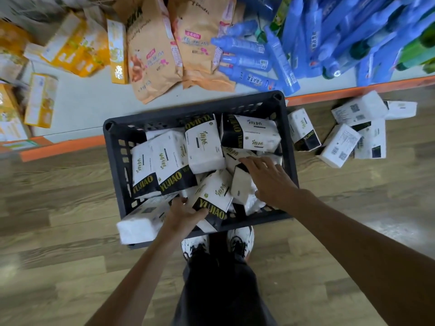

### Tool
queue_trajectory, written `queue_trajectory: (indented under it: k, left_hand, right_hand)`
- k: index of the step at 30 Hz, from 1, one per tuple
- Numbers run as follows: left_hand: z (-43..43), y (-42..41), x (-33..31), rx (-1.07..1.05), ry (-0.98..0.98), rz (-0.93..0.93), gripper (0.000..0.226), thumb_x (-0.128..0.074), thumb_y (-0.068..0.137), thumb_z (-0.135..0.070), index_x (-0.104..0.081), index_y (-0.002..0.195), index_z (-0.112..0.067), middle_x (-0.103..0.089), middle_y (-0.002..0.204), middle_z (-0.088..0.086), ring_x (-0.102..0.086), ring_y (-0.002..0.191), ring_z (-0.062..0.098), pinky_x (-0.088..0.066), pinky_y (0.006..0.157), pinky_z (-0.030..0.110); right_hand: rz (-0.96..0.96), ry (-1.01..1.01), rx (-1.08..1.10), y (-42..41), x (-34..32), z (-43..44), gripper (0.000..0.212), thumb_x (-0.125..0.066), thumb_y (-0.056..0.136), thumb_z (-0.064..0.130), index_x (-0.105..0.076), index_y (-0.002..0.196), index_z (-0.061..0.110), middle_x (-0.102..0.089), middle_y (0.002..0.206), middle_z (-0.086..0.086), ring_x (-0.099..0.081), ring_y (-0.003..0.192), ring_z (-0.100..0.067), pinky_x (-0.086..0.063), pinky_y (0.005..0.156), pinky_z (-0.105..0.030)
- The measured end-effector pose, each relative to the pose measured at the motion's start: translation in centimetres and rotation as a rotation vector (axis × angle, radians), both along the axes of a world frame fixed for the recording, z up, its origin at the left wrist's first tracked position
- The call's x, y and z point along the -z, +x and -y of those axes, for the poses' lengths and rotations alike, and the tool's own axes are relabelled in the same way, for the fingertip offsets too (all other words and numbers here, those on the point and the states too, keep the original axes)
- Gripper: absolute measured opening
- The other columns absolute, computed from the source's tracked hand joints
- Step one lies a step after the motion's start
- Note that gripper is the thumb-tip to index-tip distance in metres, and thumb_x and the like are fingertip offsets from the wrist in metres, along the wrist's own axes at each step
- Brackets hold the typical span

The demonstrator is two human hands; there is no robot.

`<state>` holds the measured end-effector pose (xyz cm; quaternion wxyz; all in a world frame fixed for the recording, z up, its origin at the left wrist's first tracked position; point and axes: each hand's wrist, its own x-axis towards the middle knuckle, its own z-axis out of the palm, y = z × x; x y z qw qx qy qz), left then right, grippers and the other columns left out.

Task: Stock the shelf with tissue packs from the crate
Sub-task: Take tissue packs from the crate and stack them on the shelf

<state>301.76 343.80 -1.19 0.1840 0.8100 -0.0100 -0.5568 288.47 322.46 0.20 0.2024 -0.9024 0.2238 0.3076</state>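
At the bottom centre of the frame, dark trousers [219, 290] and white shoes [240, 241] stand on a wooden floor [70, 255], the toes right against the near wall of a dark grey crate [164, 118]. Both bare arms reach up into it.

The left hand [186, 216], at the crate's near edge, grips the black lower end of a tissue pack [213, 196], with the fingers curled under it and the thumb on top. The right hand [270, 182] lies open over the right side of the crate, fingers straight and spread above the packs there. Whether it presses on them cannot be told.

The crate sits in the middle of the frame, filled with a loose heap of white-and-black tissue packs [169, 158]. One white pack [138, 223] hangs over its near left rim. To the right of the crate, several more packs [341, 144] lie on the floor.

Beyond, the shelf [89, 107] with an orange edge [63, 149] runs across the upper frame. It carries yellow boxes [41, 100] at the left, tan paper bags [153, 55] in the centre and blue bottles [249, 62] at the upper right.
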Motion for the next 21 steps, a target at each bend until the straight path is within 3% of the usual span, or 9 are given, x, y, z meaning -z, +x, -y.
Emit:
queue_trajectory:
  k: [3,6,9,14,17,21]
  left_hand:
    - [-0.1,1.0,-0.8,0.016,-0.007,0.031,0.068,-0.07,0.061,-0.057,-0.059,0.105,-0.006,-0.064,0.087,0.004,-0.06,0.074,0.018,-0.04,0.058,0.027]
    - [-0.1,1.9,-2.0,0.054,-0.1,0.094,0.056,-0.063,0.065,-0.054,-0.064,0.087,-0.002,-0.05,0.063,0.002,-0.042,0.049,0.012,-0.031,0.047,0.027]
    - [0.0,2.3,-3.7,0.04,-0.131,0.171,0.022,-0.071,0.083,-0.031,-0.057,0.09,-0.017,-0.057,0.079,-0.005,-0.054,0.067,0.007,-0.042,0.058,0.022]
    - [-0.5,2.1,-4.0,0.166,-0.134,0.227,0.029,-0.071,0.083,-0.022,-0.059,0.108,-0.014,-0.06,0.097,-0.002,-0.058,0.091,0.013,-0.051,0.08,0.03]
    - [-0.4,1.9,-4.0,0.161,-0.11,0.167,0.038,-0.071,0.082,-0.029,-0.059,0.116,-0.015,-0.064,0.106,0.001,-0.062,0.098,0.018,-0.054,0.087,0.043]
    - [-0.3,1.3,-4.0,0.191,-0.108,0.153,0.047,-0.068,0.08,-0.038,-0.058,0.119,-0.014,-0.065,0.112,0.002,-0.064,0.099,0.02,-0.053,0.088,0.043]
  right_hand:
    - [0.04,0.01,0.099,-0.4,-0.6,-0.2,0.087,-0.068,0.083,0.006,-0.016,0.15,0.021,-0.027,0.154,-0.002,-0.024,0.141,-0.027,-0.033,0.11,-0.045]
    - [0.088,0.062,0.39,-1.1,-1.4,-0.6,0.079,-0.067,0.085,0.009,-0.022,0.149,0.019,-0.033,0.15,-0.006,-0.028,0.138,-0.028,-0.033,0.109,-0.044]
    - [0.171,0.107,0.737,-2.0,-1.9,-1.8,0.069,-0.066,0.086,0.018,-0.03,0.145,0.015,-0.042,0.141,-0.009,-0.039,0.128,-0.03,-0.036,0.105,-0.044]
    - [0.104,0.295,1.389,-3.6,-1.9,-4.7,0.066,-0.061,0.089,0.037,-0.031,0.141,0.009,-0.052,0.125,-0.013,-0.053,0.103,-0.027,-0.046,0.085,-0.039]
    - [0.115,0.382,1.505,-4.0,-1.4,-6.5,0.079,-0.064,0.087,0.045,-0.023,0.146,0.012,-0.045,0.141,-0.013,-0.05,0.12,-0.031,-0.047,0.095,-0.047]
    - [0.104,0.393,1.532,-4.3,-1.1,-6.4,0.076,-0.058,0.091,0.047,-0.022,0.149,0.012,-0.042,0.144,-0.012,-0.048,0.125,-0.03,-0.045,0.097,-0.045]
